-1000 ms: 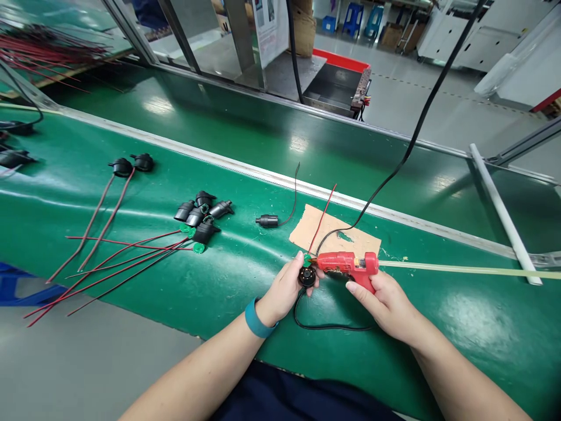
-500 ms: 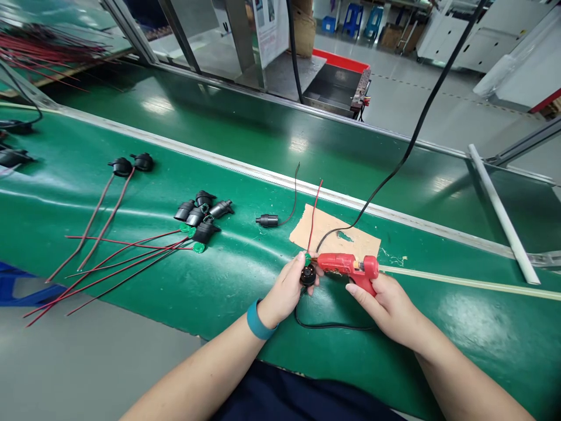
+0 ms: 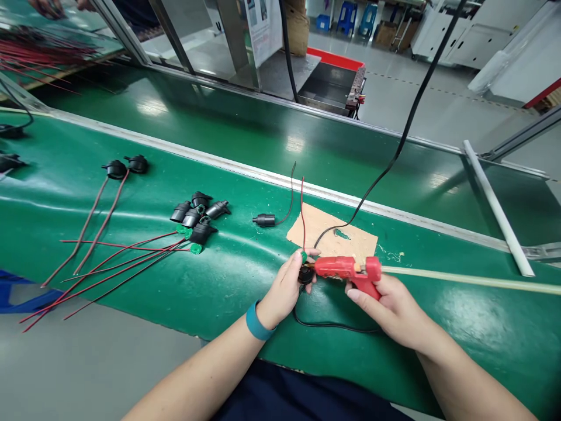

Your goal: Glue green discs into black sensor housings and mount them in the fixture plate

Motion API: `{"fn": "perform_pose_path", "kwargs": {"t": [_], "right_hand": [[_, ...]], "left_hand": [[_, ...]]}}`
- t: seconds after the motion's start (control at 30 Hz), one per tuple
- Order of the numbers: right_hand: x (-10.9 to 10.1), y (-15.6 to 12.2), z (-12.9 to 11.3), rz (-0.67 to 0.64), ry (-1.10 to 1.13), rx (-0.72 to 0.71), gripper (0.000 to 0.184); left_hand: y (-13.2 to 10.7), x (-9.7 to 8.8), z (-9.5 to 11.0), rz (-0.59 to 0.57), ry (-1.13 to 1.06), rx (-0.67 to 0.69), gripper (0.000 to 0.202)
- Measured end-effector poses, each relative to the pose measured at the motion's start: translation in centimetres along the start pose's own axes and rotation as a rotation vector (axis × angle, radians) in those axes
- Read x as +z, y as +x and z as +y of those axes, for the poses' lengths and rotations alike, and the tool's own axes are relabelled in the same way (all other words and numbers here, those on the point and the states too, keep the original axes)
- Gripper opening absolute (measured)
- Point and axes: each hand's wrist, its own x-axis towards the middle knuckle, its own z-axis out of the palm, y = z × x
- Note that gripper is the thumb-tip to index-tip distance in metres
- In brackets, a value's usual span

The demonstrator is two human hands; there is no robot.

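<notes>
My left hand (image 3: 287, 285) is closed around a small round black housing (image 3: 305, 273) with a green part (image 3: 304, 256) at its top. A red wire (image 3: 302, 213) rises from that green part. My right hand (image 3: 390, 301) grips a red hot glue gun (image 3: 346, 268) by its handle. The gun's nozzle points left and meets the black housing, though the exact contact spot is too small to make out. Out of the gun's back runs a long pale glue stick (image 3: 464, 279). Behind the hands lies a piece of tan cardboard (image 3: 326, 225) with a hole.
Left of my hands lie several black housings (image 3: 201, 231) with green parts and red wires (image 3: 118, 257). One black piece (image 3: 265, 220) with a thin wire lies nearer. Two more housings (image 3: 116, 169) are farther left. A black cord (image 3: 401, 143) hangs across the bench.
The glue gun's nozzle has shifted from the green part down to the black housing. The red wire leans less and stands more upright. A co-worker's hands now show at the upper left.
</notes>
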Motion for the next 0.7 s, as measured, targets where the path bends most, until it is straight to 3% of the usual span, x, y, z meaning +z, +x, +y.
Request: {"fn": "perform_pose_path", "kwargs": {"t": [0.13,0.23,0.3,0.4,0.47,0.53,0.57,0.63,0.7], "right_hand": [[-1.9,-0.4,2.2,0.183,0.221,0.299,0.043],[-4.1,-0.7,5.0,0.299,0.25,0.502,0.051],[-5.7,-0.9,7.0,0.363,0.125,0.588,0.055],[-7.6,-1.1,8.8,0.458,-0.264,0.609,0.058],[-7.8,-0.7,8.5,0.618,-0.571,0.445,0.053],[-6.7,0.3,6.8,0.737,-0.749,0.121,0.045],[-5.7,1.0,5.6,0.714,-0.771,-0.057,0.039],[-3.1,2.6,2.5,0.473,-0.733,-0.34,0.033],[-0.4,4.4,-0.6,0.143,-0.694,-0.494,0.039]], "left_hand": [[0.2,-0.1,0.9,-0.007,-0.132,-0.034,0.058],[0.0,-0.2,1.7,-0.025,-0.175,-0.058,0.056],[-0.5,-0.3,2.1,-0.041,-0.191,-0.068,0.055],[-1.6,-0.8,2.3,-0.07,-0.19,-0.064,0.055],[-2.5,-1.1,2.3,-0.087,-0.157,-0.055,0.054],[-3.6,-1.5,2.3,-0.1,-0.098,-0.05,0.054],[-4.1,-1.6,2.4,-0.106,-0.064,-0.049,0.054],[-5.1,-1.8,2.7,-0.119,0.004,-0.05,0.052],[-6.1,-1.9,3.2,-0.133,0.068,-0.045,0.05]]}}
